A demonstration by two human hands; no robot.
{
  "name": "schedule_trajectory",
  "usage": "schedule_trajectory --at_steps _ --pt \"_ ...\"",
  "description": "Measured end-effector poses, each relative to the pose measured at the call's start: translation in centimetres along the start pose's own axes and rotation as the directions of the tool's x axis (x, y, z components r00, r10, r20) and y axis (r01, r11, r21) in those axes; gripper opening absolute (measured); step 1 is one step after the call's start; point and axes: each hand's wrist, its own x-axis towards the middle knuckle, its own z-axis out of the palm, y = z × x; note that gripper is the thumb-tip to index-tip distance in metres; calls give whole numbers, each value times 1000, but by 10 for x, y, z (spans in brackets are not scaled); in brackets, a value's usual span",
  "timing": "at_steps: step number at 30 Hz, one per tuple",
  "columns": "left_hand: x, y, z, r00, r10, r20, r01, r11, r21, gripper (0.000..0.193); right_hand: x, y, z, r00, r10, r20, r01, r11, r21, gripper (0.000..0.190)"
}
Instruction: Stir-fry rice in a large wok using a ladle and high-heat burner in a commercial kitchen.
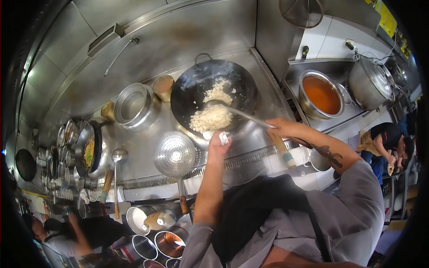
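Note:
Rice (211, 119) lies in a large black wok (187, 82) on a steel range. My left hand (220, 142) is closed on a white cloth (223, 137) at the wok's near rim. With my right hand (283, 128) I grip the long handle of a metal ladle (248, 115), whose bowl is among the rice in the wok. A bamboo brush (283, 152) stands just below my right hand. To the left of my left forearm lies a round perforated strainer (175, 154) with a wooden handle end.
Left of the wok stand a steel pot (150, 117) and a second wok (98, 147) with food. A pot of orange-brown liquid (321, 94) is at the right, beside a lidded pot (368, 83). Metal containers (144, 247) stand below. Other people are at the lower left and far right.

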Motion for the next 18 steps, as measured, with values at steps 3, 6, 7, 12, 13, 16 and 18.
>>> schedule_trajectory --at_steps 3,6,7,12,13,16,18 --pt "-18 -12 5 996 52 70 -50 998 -27 6 -13 21 14 868 -400 -294 154 780 -607 26" --pt "-98 -44 60 1000 -23 -16 22 999 -32 6 -30 -9 8 935 -128 -330 -118 765 -633 40" --pt "-120 -47 61 997 -65 -29 64 997 -40 7 -36 -16 4 936 -134 -325 -111 766 -634 40" --pt "-74 -31 4 799 481 361 -584 765 270 13 -96 -58 -1 943 -313 -115 216 835 -506 46" --pt "-90 -34 31 798 462 387 -578 767 277 13 -105 -65 -15 959 -277 -62 219 860 -461 48" --pt "-161 -43 74 998 -42 -49 39 998 -48 12 -118 -46 -36 975 -216 48 219 913 -345 46" --pt "-135 -24 65 999 -24 -22 22 996 -89 12 -107 -28 -37 985 -110 132 128 982 -140 40"
